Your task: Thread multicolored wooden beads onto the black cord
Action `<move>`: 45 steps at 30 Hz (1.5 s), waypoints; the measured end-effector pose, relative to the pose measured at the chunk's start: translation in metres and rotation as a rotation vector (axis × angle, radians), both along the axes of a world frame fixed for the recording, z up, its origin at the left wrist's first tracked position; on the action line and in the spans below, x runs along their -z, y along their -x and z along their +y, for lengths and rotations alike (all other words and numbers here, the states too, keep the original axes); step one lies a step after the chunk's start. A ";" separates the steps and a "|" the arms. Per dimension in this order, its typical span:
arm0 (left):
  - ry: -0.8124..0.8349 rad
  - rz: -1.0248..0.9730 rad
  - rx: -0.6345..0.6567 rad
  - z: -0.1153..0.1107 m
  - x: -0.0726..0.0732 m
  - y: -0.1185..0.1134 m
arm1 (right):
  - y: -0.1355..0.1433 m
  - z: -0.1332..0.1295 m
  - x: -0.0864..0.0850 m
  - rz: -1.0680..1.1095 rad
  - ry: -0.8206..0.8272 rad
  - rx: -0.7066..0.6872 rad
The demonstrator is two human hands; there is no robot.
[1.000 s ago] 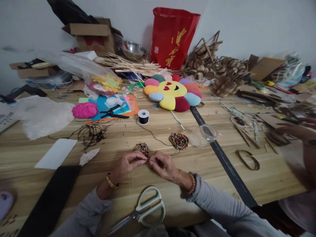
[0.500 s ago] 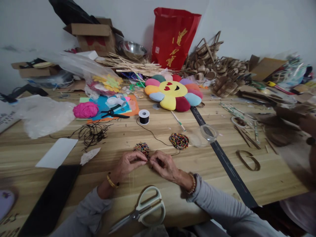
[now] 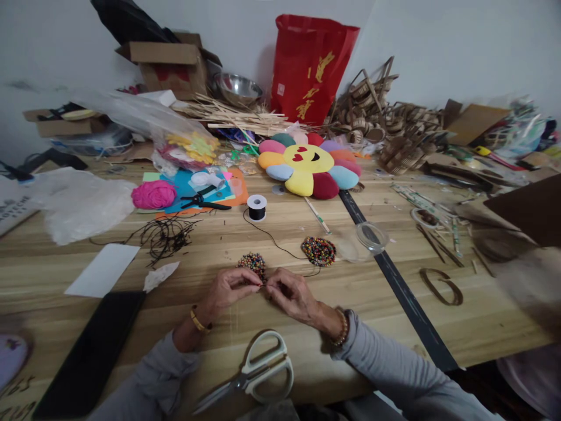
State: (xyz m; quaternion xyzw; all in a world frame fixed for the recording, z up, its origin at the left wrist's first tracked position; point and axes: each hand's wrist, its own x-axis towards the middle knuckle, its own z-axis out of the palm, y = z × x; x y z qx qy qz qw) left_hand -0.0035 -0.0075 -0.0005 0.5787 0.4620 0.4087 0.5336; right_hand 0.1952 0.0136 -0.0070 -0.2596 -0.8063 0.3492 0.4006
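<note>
While the left hand [image 3: 227, 292] draws its thumb and forefinger into a narrow pinch on a tiny reddish piece [image 3: 263, 285], too small to identify, the right hand [image 3: 294, 297] sits just beside it, fingertips bunched together, and I cannot tell what they hold. One cluster of multicoloured beads [image 3: 253, 263] lies right behind the left fingers; a second bead coil [image 3: 318, 251] rests farther right on the wooden table [image 3: 210, 234]. Black cord [image 3: 272, 237] runs from a white-ended spool [image 3: 256, 207] toward that coil. Near the table's front edge lie pale-handled scissors [image 3: 245, 383], blades slanting left.
</note>
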 end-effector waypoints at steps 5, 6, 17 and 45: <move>0.011 -0.001 -0.011 -0.001 -0.001 0.000 | 0.000 0.000 -0.003 0.031 -0.029 -0.022; 0.013 -0.001 -0.013 -0.001 -0.001 0.000 | 0.000 -0.001 -0.003 0.033 -0.034 -0.031; -0.014 -0.005 0.008 0.000 0.002 0.000 | 0.001 -0.001 -0.002 0.003 -0.041 -0.061; -0.054 -0.188 0.092 -0.001 -0.009 0.004 | -0.004 0.003 0.008 0.238 0.449 0.093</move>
